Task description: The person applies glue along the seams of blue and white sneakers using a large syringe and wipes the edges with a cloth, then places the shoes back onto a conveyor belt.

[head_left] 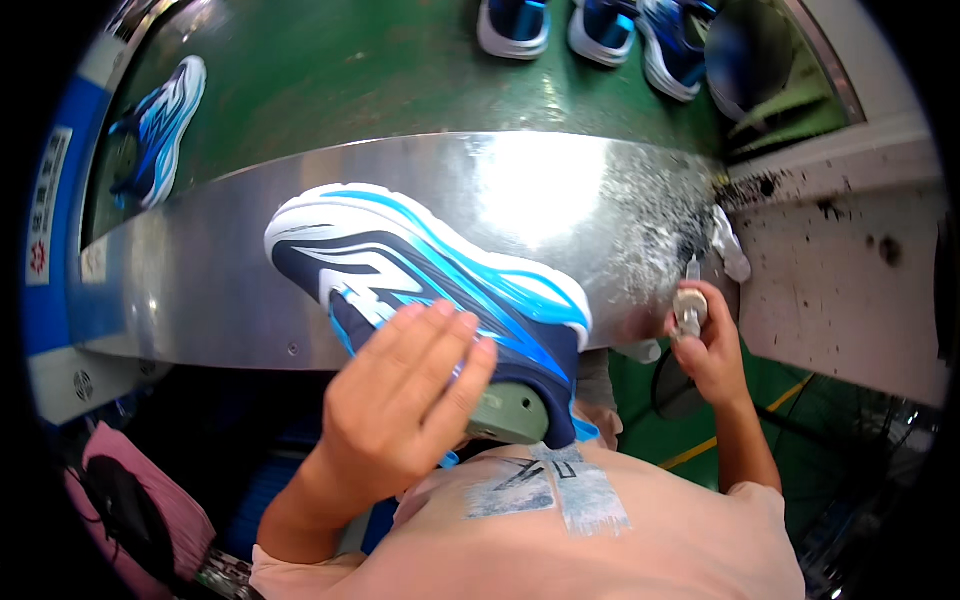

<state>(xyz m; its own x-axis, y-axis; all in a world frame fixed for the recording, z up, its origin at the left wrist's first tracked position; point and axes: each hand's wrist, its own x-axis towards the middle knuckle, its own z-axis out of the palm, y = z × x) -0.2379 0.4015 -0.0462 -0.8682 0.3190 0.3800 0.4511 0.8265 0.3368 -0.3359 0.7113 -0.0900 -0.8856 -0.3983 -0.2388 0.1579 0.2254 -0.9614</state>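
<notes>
A navy, white and blue running shoe (400, 265) lies tilted on its side over the metal ledge, its white sole turned away from me and its toe to the left. A dark green shoe last (515, 412) fills its opening. My left hand (405, 390) grips the shoe, fingers laid together across its upper; the thumb is hidden. To the right, my right hand (712, 345) is closed around a small tool with a pale rounded handle (690, 312) and a narrow, light tip. That tip points at a dark-smeared patch of the ledge, apart from the shoe.
The shiny metal ledge (220, 300) borders a green surface (330, 90). Another shoe (160, 130) lies at far left; several more (600, 35) stand at the far right. A crumpled white cloth (730, 245) sits by the stained right-hand panel (840, 270).
</notes>
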